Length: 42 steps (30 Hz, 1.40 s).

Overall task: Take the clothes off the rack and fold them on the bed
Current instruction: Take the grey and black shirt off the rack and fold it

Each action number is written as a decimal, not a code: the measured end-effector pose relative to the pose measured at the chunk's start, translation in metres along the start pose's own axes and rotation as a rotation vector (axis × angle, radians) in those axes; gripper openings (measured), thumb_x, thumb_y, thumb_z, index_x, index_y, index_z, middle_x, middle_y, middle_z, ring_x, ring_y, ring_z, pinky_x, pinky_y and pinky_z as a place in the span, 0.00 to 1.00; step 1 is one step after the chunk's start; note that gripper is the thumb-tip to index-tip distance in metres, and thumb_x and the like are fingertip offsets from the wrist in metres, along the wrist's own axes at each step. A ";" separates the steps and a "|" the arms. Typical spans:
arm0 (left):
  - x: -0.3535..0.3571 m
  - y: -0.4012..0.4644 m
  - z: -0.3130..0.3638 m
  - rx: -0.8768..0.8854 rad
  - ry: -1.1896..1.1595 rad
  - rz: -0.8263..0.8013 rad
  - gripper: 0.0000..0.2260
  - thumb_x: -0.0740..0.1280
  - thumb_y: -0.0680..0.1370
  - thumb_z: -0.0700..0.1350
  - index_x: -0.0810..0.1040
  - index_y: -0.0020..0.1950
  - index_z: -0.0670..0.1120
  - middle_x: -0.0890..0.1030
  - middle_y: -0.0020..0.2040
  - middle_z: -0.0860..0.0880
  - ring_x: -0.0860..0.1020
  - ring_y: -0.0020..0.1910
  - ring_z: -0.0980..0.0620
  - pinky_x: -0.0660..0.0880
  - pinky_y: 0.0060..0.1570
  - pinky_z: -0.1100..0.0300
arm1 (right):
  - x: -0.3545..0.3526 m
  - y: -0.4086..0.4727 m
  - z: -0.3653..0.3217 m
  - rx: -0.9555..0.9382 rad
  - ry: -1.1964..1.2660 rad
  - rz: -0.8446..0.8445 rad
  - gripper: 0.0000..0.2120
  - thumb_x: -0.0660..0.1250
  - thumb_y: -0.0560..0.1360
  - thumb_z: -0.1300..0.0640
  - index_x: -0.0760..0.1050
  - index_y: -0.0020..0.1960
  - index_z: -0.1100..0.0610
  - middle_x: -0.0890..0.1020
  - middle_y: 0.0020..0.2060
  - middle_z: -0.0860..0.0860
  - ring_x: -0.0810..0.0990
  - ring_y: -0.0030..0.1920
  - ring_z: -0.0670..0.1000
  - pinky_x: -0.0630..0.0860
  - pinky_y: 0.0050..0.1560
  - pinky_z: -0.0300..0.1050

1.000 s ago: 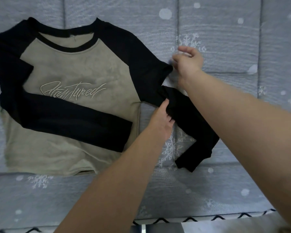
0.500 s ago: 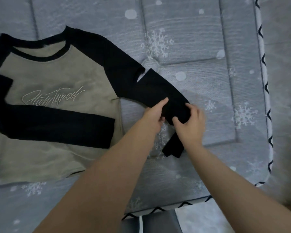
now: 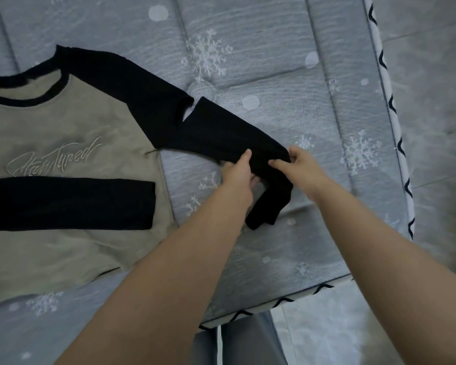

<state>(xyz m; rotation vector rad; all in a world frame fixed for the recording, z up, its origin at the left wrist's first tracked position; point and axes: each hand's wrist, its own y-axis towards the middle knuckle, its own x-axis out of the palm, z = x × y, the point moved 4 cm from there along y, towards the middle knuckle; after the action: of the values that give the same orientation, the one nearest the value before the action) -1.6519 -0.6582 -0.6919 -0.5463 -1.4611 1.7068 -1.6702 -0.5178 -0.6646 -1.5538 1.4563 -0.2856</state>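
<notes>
Since a second ago, when the right hand (image 3: 299,167) reached to the shoulder, both hands have met mid-sleeve: left hand (image 3: 238,171) and right pinch the black sleeve (image 3: 221,138), cuff dangling below the fingers. The shirt (image 3: 71,164) lies on the bed (image 3: 287,88); the sleeve fold seems next.

One raglan shirt (image 3: 71,133) lies on the bed (image 3: 287,106), olive-bodied, with two black sleeves: one sleeve (image 3: 69,204) is folded across the chest, the other sleeve (image 3: 221,138) reaches out to the side. Two hands are in view, a left hand (image 3: 238,172) and a right hand (image 3: 300,164), both pinching that outstretched sleeve. One line of script lettering (image 3: 53,160) crosses the shirt front.
</notes>
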 end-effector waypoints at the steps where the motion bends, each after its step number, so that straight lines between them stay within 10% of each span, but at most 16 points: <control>1: 0.004 -0.002 0.000 0.000 -0.037 0.000 0.17 0.67 0.81 0.43 0.70 0.69 0.44 0.80 0.61 0.41 0.81 0.56 0.44 0.80 0.52 0.52 | -0.010 0.002 0.001 -0.018 -0.104 0.032 0.07 0.71 0.75 0.56 0.75 0.48 0.57 0.82 0.44 0.54 0.81 0.45 0.52 0.76 0.47 0.46; 9: 0.022 -0.005 0.001 0.009 -0.111 0.056 0.16 0.64 0.82 0.42 0.71 0.70 0.45 0.79 0.51 0.44 0.80 0.48 0.47 0.80 0.51 0.52 | -0.052 0.008 0.013 0.047 -0.611 0.026 0.05 0.65 0.76 0.54 0.75 0.49 0.54 0.77 0.40 0.49 0.77 0.48 0.55 0.74 0.59 0.52; 14: 0.031 -0.004 0.011 0.014 -0.226 0.056 0.17 0.64 0.82 0.43 0.72 0.70 0.45 0.80 0.60 0.42 0.80 0.56 0.43 0.82 0.49 0.47 | -0.075 0.003 0.021 0.145 -0.310 -0.135 0.08 0.67 0.72 0.54 0.72 0.37 0.55 0.74 0.37 0.51 0.73 0.41 0.52 0.67 0.44 0.46; 18: 0.038 -0.009 0.010 0.046 -0.330 0.083 0.16 0.61 0.83 0.41 0.70 0.71 0.45 0.79 0.60 0.41 0.80 0.54 0.44 0.80 0.55 0.47 | -0.110 0.001 0.027 0.127 -0.036 0.102 0.05 0.68 0.72 0.54 0.74 0.41 0.54 0.73 0.38 0.52 0.72 0.42 0.50 0.68 0.43 0.42; 24: 0.044 -0.015 -0.001 -0.034 -0.491 0.007 0.16 0.58 0.83 0.42 0.72 0.70 0.42 0.76 0.66 0.40 0.77 0.64 0.42 0.74 0.66 0.46 | -0.160 -0.008 0.042 0.072 -0.321 0.676 0.07 0.64 0.72 0.50 0.73 0.46 0.53 0.79 0.44 0.50 0.78 0.49 0.58 0.74 0.56 0.53; 28: 0.042 -0.017 -0.019 -0.108 -0.008 0.001 0.13 0.59 0.84 0.45 0.72 0.68 0.45 0.78 0.64 0.43 0.80 0.59 0.45 0.79 0.55 0.48 | -0.134 -0.024 0.050 0.053 -0.180 0.752 0.08 0.64 0.73 0.50 0.70 0.44 0.54 0.78 0.42 0.51 0.77 0.43 0.55 0.73 0.45 0.49; 32: 0.046 -0.037 -0.025 -0.149 0.832 -0.146 0.17 0.59 0.84 0.55 0.80 0.50 0.45 0.86 0.46 0.49 0.84 0.43 0.50 0.79 0.40 0.59 | -0.055 -0.041 0.052 0.094 0.080 0.474 0.15 0.65 0.77 0.51 0.73 0.33 0.55 0.74 0.27 0.49 0.72 0.30 0.48 0.67 0.34 0.43; 34: 0.043 -0.034 0.000 0.224 1.025 -0.050 0.17 0.61 0.83 0.53 0.81 0.43 0.43 0.83 0.34 0.52 0.78 0.30 0.56 0.72 0.31 0.62 | -0.015 -0.042 0.058 0.282 0.403 0.245 0.11 0.65 0.78 0.52 0.79 0.41 0.56 0.82 0.34 0.52 0.79 0.33 0.48 0.73 0.38 0.43; 37: 0.037 -0.034 0.064 1.001 1.099 0.209 0.07 0.61 0.82 0.45 0.77 0.50 0.44 0.77 0.46 0.51 0.72 0.39 0.60 0.66 0.39 0.72 | 0.015 -0.033 0.054 0.490 0.894 0.099 0.07 0.66 0.80 0.54 0.78 0.52 0.57 0.85 0.48 0.55 0.84 0.44 0.50 0.81 0.45 0.45; 42: 0.034 0.011 0.107 1.004 1.944 0.024 0.18 0.62 0.78 0.37 0.73 0.66 0.48 0.70 0.64 0.45 0.75 0.58 0.45 0.76 0.51 0.49 | 0.009 -0.008 0.028 0.457 1.343 0.207 0.27 0.77 0.72 0.52 0.73 0.66 0.58 0.81 0.56 0.55 0.82 0.55 0.52 0.77 0.65 0.49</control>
<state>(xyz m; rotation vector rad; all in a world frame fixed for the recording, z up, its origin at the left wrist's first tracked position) -1.7556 -0.6960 -0.6711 -1.0464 0.7289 0.8370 -1.6427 -0.5136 -0.6769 -0.7276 2.2525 -1.6182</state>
